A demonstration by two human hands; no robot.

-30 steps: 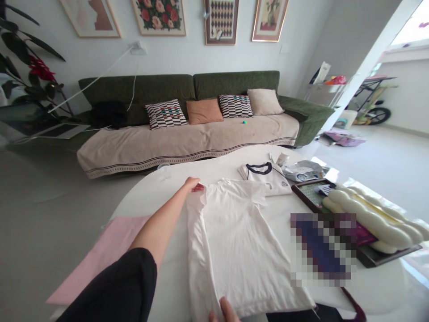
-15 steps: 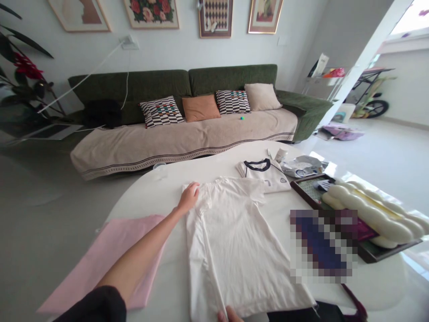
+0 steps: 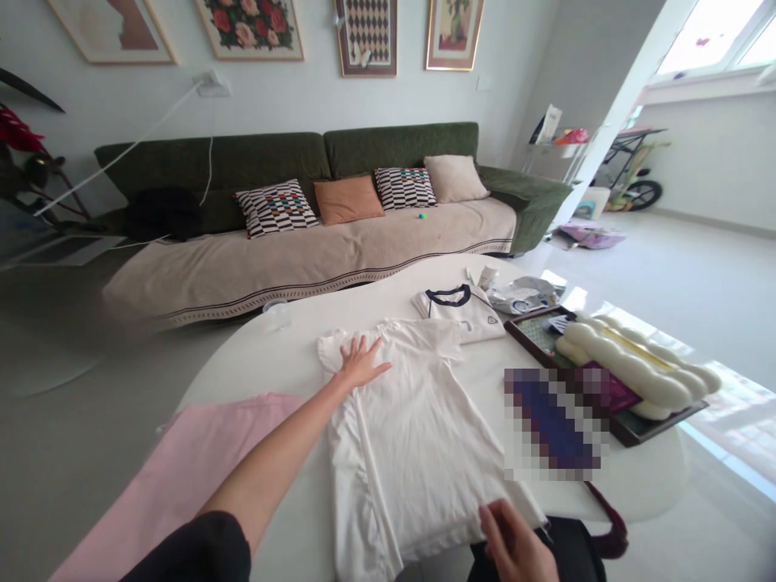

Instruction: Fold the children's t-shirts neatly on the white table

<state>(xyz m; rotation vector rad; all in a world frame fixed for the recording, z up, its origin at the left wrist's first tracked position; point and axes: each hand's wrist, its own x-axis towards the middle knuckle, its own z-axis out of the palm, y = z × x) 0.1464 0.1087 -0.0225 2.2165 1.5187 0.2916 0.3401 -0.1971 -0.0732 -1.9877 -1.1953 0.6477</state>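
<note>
A white T-shirt (image 3: 418,428) lies spread on the white table, its left side folded inward in a long strip with ruffled creases. My left hand (image 3: 362,364) rests palm down on the shirt near its upper left shoulder, fingers spread. By the lower right hem, my right hand (image 3: 515,540) hovers with loosely bent fingers, and nothing shows between them. To the left is a folded pink cloth (image 3: 200,453), partly covered by my left forearm. A folded white shirt with a dark collar (image 3: 464,314) lies beyond the T-shirt's right sleeve.
On the right of the table (image 3: 643,477) sit a dark-rimmed tray (image 3: 630,439) with a puffy cream tissue-box cover (image 3: 636,364), and a blurred-out item (image 3: 554,424). A silver packet (image 3: 525,295) and clear cup (image 3: 276,314) stand farther back. A green sofa (image 3: 267,162) lies beyond.
My left hand has moved right from the shirt's left edge and spread flat. My right hand has let go of the folded strip's bottom end and moved right to the hem.
</note>
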